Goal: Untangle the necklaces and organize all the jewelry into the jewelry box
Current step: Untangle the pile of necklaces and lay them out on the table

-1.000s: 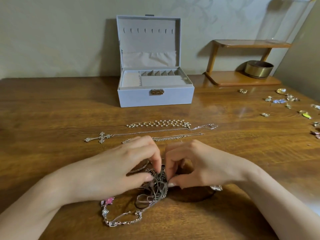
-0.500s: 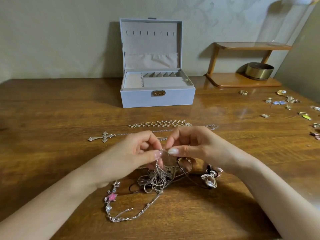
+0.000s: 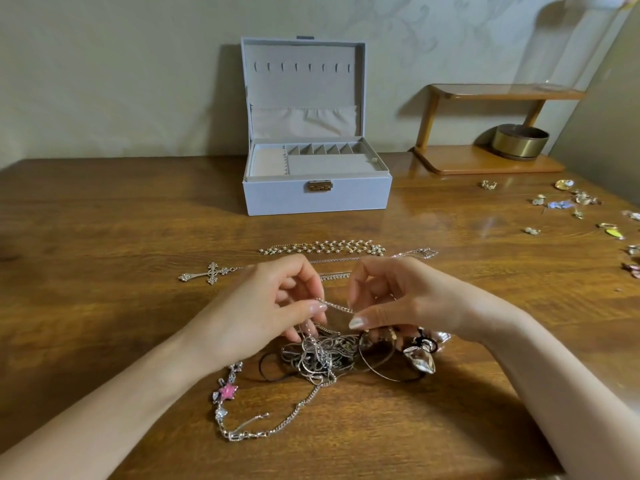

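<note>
Cross pendant [image 3: 212, 273] is noted flat on the tabletop [image 3: 104, 237] at left, its chain carried rightward behind the hands. A pink star chain [image 3: 228, 391] is trailed out from the tangle [image 3: 318, 358] toward the near edge. The left grip [image 3: 273, 306] is held above the tangle, thumb and forefinger pinched on a thin silver chain [image 3: 337, 306]. This chain is stretched across a short gap to the right grip [image 3: 398, 299], where it is likewise pinched. The tangle is left on the tabletop beneath both hands. Jewelry box [image 3: 311, 199] is stood open at rear centre, lid upright; a beaded necklace [image 3: 325, 247] is laid between it and the hands. A clear heart pendant [image 3: 420, 362] is seen just right of the tangle. Small loose pieces [image 3: 561, 204] are scattered far right.
</note>
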Demonstrator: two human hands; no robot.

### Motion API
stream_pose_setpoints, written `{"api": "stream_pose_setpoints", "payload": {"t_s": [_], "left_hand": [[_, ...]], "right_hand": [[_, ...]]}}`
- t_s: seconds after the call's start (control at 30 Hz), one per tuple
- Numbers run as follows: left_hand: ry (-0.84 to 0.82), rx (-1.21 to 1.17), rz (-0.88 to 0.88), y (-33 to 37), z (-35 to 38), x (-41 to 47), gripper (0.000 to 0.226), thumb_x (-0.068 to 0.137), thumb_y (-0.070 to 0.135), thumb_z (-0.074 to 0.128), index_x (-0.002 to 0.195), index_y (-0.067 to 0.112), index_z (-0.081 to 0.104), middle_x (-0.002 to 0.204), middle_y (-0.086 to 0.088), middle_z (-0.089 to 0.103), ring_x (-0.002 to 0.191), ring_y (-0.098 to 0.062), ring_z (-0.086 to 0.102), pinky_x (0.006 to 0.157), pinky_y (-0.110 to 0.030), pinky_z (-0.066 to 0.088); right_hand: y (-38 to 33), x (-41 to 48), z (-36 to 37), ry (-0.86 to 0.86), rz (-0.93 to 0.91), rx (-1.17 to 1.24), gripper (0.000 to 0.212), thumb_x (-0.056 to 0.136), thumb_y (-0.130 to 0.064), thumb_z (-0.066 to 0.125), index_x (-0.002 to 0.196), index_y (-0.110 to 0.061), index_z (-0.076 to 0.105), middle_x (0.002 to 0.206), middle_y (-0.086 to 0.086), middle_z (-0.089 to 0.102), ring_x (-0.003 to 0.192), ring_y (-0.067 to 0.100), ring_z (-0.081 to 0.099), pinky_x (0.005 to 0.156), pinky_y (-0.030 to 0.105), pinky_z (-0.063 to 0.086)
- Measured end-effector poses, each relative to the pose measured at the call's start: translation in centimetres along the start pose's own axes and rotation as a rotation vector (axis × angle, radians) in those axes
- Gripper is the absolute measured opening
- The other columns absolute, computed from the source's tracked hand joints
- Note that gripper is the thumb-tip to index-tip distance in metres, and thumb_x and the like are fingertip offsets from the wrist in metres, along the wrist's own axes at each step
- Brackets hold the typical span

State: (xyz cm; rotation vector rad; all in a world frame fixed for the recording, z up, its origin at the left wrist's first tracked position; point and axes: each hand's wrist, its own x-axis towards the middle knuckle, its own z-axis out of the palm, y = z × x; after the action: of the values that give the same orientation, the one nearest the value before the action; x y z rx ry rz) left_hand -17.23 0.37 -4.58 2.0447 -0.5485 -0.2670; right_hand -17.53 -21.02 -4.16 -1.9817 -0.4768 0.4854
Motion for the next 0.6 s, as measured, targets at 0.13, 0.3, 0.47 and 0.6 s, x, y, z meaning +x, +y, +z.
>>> {"api": "stream_pose_setpoints", "payload": {"t_s": [0.13, 0.3, 0.47, 0.6], "left_hand": [[-0.021, 0.249, 0.073, -0.2, 0.0, -0.2, 0.023, 0.083, 0.011, 0.067, 0.074, 0.029, 0.055, 0.083, 0.011, 0.066, 0.074, -0.005, 0.065, 0.063, -0.023, 0.053], [-0.201, 0.442, 0.118, 0.1, 0.1, -0.3, 0.007, 0.082, 0.036, 0.066, 0.082, 0.036, 0.059, 0.1, 0.023, 0.049, 0.093, 0.002, 0.051, 0.075, -0.014, 0.039], [-0.265, 0.511, 0.085, -0.3, 0.2, -0.3, 0.019, 0.078, 0.039, 0.071, 0.085, 0.033, 0.055, 0.096, 0.016, 0.044, 0.084, -0.001, 0.046, 0.071, -0.018, 0.04], [-0.202, 0.486, 0.072, -0.3, -0.2, -0.1, 0.018, 0.078, 0.035, 0.071, 0.077, 0.034, 0.053, 0.091, 0.016, 0.049, 0.082, 0.0, 0.048, 0.07, -0.017, 0.038]], "right_hand": [[0.5, 0.0, -0.2, 0.021, -0.059, -0.283, 0.016, 0.076, -0.014, 0.079, 0.08, -0.013, 0.063, 0.068, -0.013, 0.061, 0.056, 0.002, 0.054, 0.052, 0.015, 0.04], [0.5, 0.2, 0.2, 0.12, -0.229, -0.532, 0.014, 0.07, -0.027, 0.082, 0.08, -0.023, 0.073, 0.086, -0.009, 0.056, 0.079, 0.006, 0.05, 0.067, 0.012, 0.036], [0.1, 0.5, 2.2, -0.006, -0.29, -0.528, 0.018, 0.072, -0.038, 0.079, 0.076, -0.022, 0.072, 0.083, -0.011, 0.064, 0.074, 0.006, 0.054, 0.065, 0.023, 0.044], [0.4, 0.8, 2.8, 0.061, -0.263, -0.677, 0.028, 0.069, -0.053, 0.075, 0.079, -0.03, 0.063, 0.076, -0.01, 0.059, 0.07, 0.01, 0.054, 0.064, 0.029, 0.045]]}}
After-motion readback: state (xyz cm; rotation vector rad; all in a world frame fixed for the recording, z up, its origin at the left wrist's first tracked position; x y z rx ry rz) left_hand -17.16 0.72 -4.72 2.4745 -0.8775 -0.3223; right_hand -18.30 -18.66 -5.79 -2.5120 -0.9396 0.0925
